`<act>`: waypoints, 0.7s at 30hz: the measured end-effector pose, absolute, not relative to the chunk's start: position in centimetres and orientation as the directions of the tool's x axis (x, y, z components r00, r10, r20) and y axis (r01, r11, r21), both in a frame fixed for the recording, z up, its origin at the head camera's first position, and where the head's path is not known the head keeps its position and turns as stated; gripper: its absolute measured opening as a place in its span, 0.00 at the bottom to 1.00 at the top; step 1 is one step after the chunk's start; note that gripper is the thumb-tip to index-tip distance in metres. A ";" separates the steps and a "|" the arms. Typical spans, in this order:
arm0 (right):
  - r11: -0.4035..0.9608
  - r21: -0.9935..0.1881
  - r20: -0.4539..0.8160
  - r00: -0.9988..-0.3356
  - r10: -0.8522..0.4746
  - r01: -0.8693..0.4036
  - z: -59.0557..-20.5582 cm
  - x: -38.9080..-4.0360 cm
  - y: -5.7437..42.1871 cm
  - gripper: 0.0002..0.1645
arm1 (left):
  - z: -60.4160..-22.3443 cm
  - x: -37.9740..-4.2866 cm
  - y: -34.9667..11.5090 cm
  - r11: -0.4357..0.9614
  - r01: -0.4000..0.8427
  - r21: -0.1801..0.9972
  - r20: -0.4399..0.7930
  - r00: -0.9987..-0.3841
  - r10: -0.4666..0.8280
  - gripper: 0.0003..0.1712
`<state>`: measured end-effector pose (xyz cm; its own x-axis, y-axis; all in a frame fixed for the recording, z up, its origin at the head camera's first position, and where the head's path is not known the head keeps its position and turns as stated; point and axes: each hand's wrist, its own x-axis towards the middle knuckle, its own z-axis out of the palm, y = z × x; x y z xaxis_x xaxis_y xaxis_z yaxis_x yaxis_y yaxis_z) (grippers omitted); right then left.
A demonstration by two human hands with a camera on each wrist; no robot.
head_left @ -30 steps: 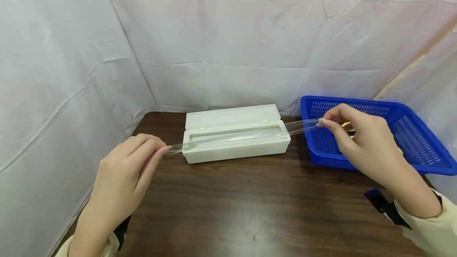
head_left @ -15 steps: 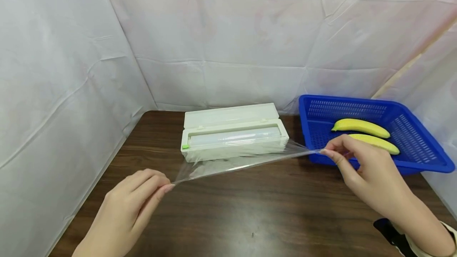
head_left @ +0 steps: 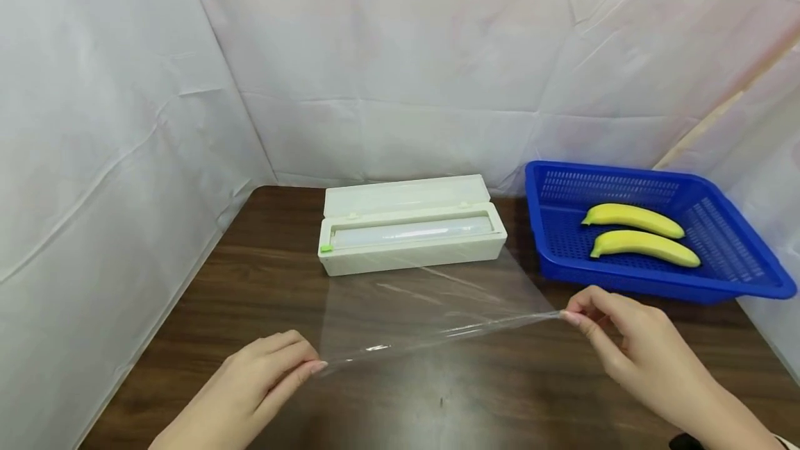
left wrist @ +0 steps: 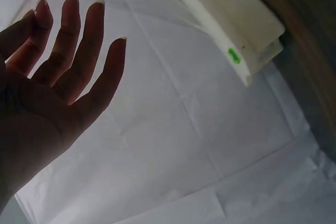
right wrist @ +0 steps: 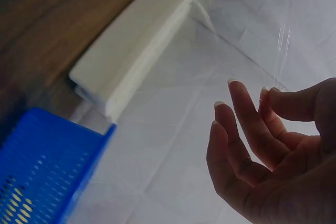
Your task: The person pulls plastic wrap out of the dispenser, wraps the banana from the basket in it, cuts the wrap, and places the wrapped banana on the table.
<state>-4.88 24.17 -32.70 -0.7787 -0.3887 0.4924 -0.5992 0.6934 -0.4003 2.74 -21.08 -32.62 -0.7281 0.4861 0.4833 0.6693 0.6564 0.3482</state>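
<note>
A clear sheet of plastic wrap (head_left: pixel 425 301) stretches from the roll (head_left: pixel 412 231) inside a white dispenser box (head_left: pixel 415 260), over its front edge and toward me. My left hand (head_left: pixel 250 384) pinches one corner of the sheet between thumb and forefinger; in the left wrist view the other fingers (left wrist: pixel 90 51) stay spread. The opposite corner is pinched the same way by my right hand (head_left: pixel 650 353), in front of the basket. The box lid (head_left: pixel 406 194) is flipped back. A green slider (head_left: pixel 326 248) sits at the box's left end.
At the right stands a blue perforated basket (head_left: pixel 662 289) holding two bananas, a rear one (head_left: pixel 634 219) and a front one (head_left: pixel 646 247). White cloth (head_left: pixel 400 68) hangs behind and at both sides of the dark wooden table (head_left: pixel 250 276).
Both hands have come toward me and downward, drawing the wrap out from a narrow strip over the box into a wide sheet above the table. The bananas have come into view.
</note>
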 end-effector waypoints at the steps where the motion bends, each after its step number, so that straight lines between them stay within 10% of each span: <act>1: 0.688 -0.407 0.486 -0.780 -0.394 -0.601 -33.1 -4.9 24.2 0.23 | -32.9 2.7 -21.0 0.654 0.666 0.359 0.460 -0.736 0.497 0.17; 21: 0.667 -0.410 0.301 -0.783 -0.545 -0.622 -39.4 -6.2 24.6 0.16 | -37.5 -1.3 -20.2 0.677 0.454 0.580 -0.029 -0.819 0.573 0.19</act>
<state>-6.24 24.63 -39.36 -0.7827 -0.5447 0.3011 -0.6220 0.6672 -0.4098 -1.33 -20.22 -37.49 -0.8187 0.5735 -0.0287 0.4536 0.6766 0.5801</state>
